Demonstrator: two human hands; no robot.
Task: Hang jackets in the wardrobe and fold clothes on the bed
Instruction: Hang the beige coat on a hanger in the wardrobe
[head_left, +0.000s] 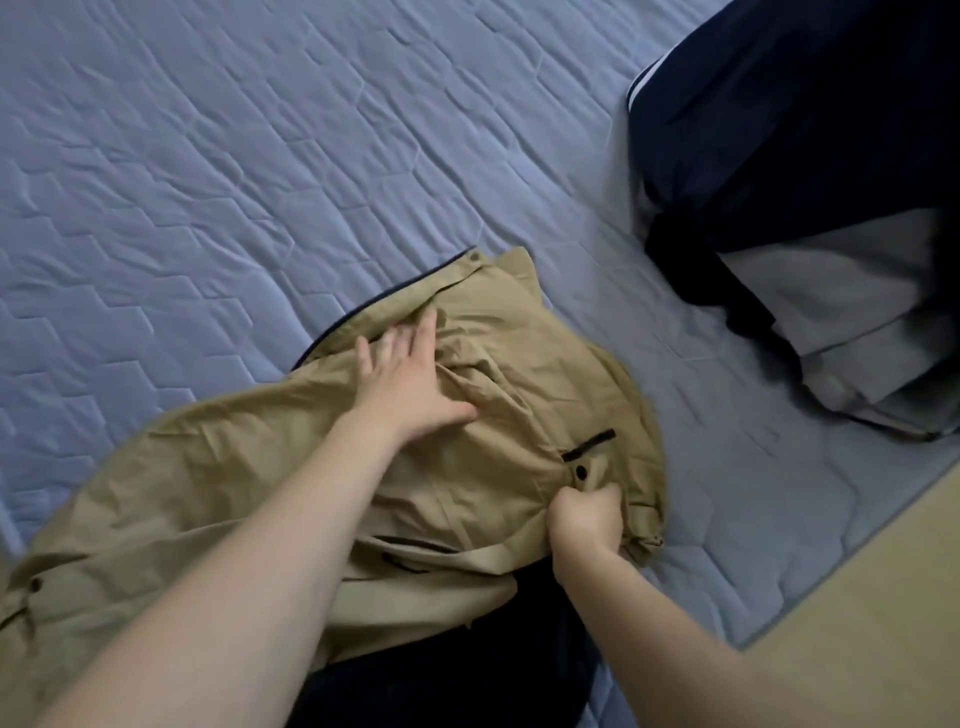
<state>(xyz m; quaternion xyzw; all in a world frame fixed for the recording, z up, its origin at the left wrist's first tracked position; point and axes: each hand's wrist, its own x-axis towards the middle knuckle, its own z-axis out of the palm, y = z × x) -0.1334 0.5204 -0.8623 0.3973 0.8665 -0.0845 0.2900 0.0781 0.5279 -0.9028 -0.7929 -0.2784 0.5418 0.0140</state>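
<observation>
1. Lying across the blue quilted bed (218, 171), the tan jacket (509, 374) runs lengthwise from the lower left of the head view up toward the middle, its snap-buttoned edge pointing up and away from the person.
2. The left hand (410, 379) rests flat on the jacket's upper part, fingers straight and spread, palm pressing the cloth.
3. The right hand (589, 517) is curled tight, gripping a bunch of the jacket's fabric near its right edge, just below a black button (581, 472) and a black trimmed slot.
4. A dark garment (467, 654) lies under the jacket's near side; most of it is hidden, so what it is cannot be told.
5. At the upper right, well apart from the jacket, sits a pile of navy and grey clothes (810, 171), blurred and cut off by the frame edge.
6. The jacket's lower left end, with a cuff and button, also runs off the frame.
</observation>
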